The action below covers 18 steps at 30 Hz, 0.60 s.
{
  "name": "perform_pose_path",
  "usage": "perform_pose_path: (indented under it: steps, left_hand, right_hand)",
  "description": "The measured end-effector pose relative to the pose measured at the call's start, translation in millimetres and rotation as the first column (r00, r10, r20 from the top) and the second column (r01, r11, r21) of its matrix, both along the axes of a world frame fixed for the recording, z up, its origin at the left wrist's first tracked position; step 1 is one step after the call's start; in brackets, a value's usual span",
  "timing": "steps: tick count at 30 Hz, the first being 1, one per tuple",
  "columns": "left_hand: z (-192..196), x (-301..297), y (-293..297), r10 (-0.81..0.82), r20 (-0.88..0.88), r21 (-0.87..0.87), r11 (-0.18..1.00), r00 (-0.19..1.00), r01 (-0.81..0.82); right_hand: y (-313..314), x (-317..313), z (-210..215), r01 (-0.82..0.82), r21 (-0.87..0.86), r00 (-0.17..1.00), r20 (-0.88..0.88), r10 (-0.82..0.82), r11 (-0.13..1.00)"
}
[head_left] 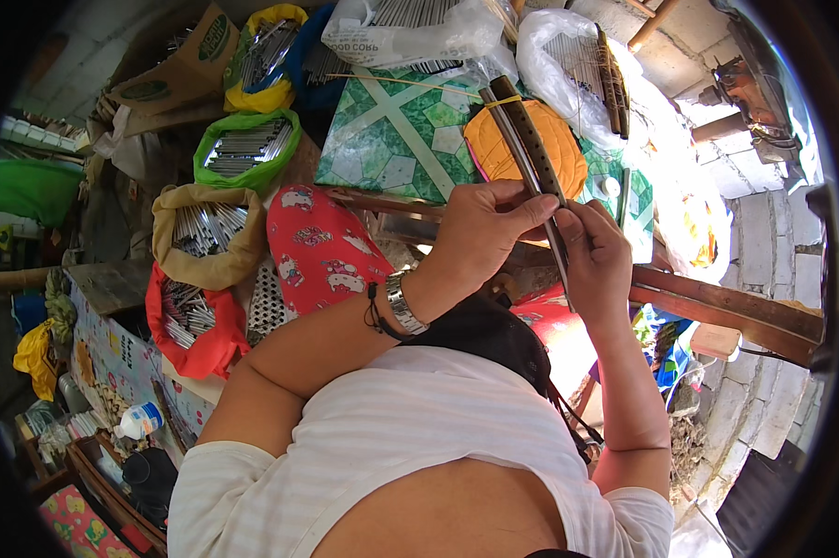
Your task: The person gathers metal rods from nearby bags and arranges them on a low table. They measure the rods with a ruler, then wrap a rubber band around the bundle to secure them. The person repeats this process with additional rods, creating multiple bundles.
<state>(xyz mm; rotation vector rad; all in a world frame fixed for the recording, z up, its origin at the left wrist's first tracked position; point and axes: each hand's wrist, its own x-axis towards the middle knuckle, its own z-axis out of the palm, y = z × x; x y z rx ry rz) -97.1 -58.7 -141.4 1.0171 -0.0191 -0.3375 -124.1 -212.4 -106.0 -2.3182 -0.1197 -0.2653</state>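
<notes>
Inspector: State the condition of both hands.

Operator: From my remote post, I find the left hand grasping a dark perforated bar between thumb and fingers, a metal wristwatch on that wrist. The right hand grips the same bar nearer the body.

Inspector: Position of the bar?

Operator: I record it held tilted, far end leaning left, in front of a round orange cloth at the green-patterned table. A silver-grey tube runs along its left edge; a yellow band crosses both near the far end.

Inspector: Surroundings?

Operator: To the left I note a green bag, a beige bag and a red bag, each holding slender metal tubes, beside red printed fabric. Far right, I log two dark bars by a clear plastic bag.
</notes>
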Motion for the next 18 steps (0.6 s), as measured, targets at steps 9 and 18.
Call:
perform_pose_path:
  steps: [9,18]
  left_hand:
    - [2,4,0,0.054,-0.090,-0.087,0.994,0.994,-0.061]
    - [32,22,1,0.051,0.011,-0.253,0.966,0.999,-0.047]
  right_hand:
    - [-12,4,8,-0.050,-0.093,0.997,0.056,0.056,0.994]
    - [-24,7,26,0.083,-0.523,0.887,0.426,0.176,0.848]
